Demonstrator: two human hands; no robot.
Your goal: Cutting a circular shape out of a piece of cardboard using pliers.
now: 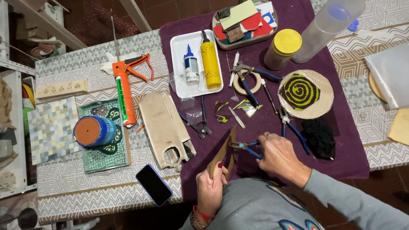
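Grey patterned long-sleeved top, red wrist bracelets, finger ring.

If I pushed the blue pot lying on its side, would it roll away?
Probably, a little. The blue pot is round and lies on its side on the mosaic board, so a nudge could roll it. It looks tapered, so it would likely curve rather than go straight. It seems ceramic: likely heavy and breakable if it fell.

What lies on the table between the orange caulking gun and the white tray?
In the head view, only bare patterned tablecloth and the purple cloth's edge separate the caulking gun from the white tray.
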